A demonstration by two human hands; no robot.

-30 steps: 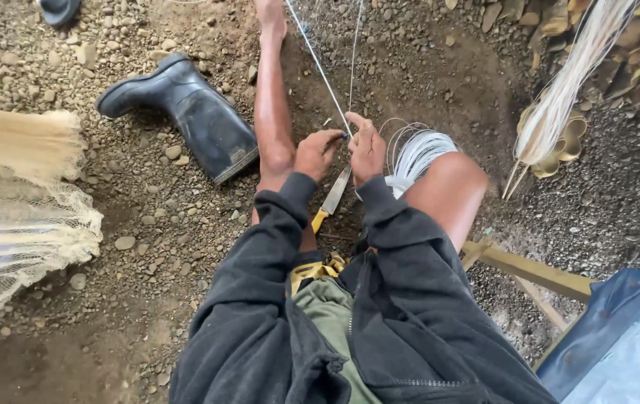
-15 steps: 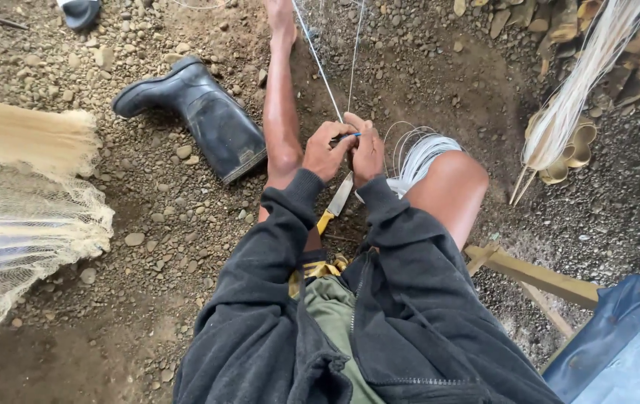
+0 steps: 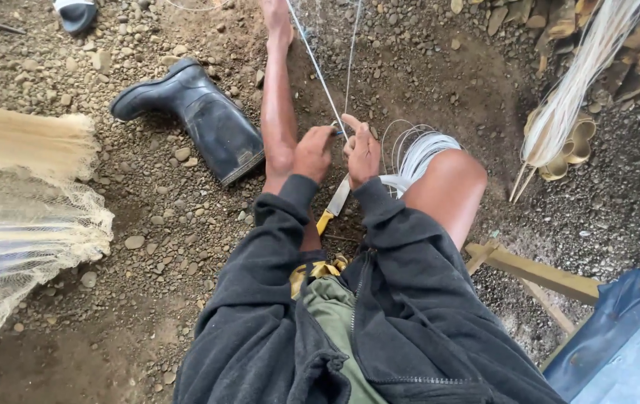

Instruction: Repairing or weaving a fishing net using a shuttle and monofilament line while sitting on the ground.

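Head view looks down at a person who sits on gravel ground [image 3: 148,247], in a dark jacket [image 3: 380,322], with bare legs stretched forward. Both hands meet between the knees, close together but not touching. The left hand [image 3: 312,153] has its grip closed, thumb and fingers pinched on a small blue thing at the point where the thin lines [image 3: 318,71] come together; what the blue thing is I cannot tell, it is too small. The right hand [image 3: 365,153] is just beside it, the index finger raised and the other fingers curled; its grip seems closed on the same lines, but the picture does not show this clearly. The lines run tight from the hands up toward the person's foot near the top edge of the ground.

Under the hands lies a knife [image 3: 333,206] with a yellow handle, its blade pointing up toward the right wrist. Just right of the right hand, against the right knee, is a coil of pale line [image 3: 421,150].

Left of the left leg lies a black rubber boot [image 3: 200,120] on its side. At the left edge of the ground spreads a pale fishing net [image 3: 21,217]. Near the top right corner hangs a bundle of light strands [image 3: 567,105]. At the bottom right corner are a wooden bar [image 3: 537,273] and a blue tarp [image 3: 619,344].
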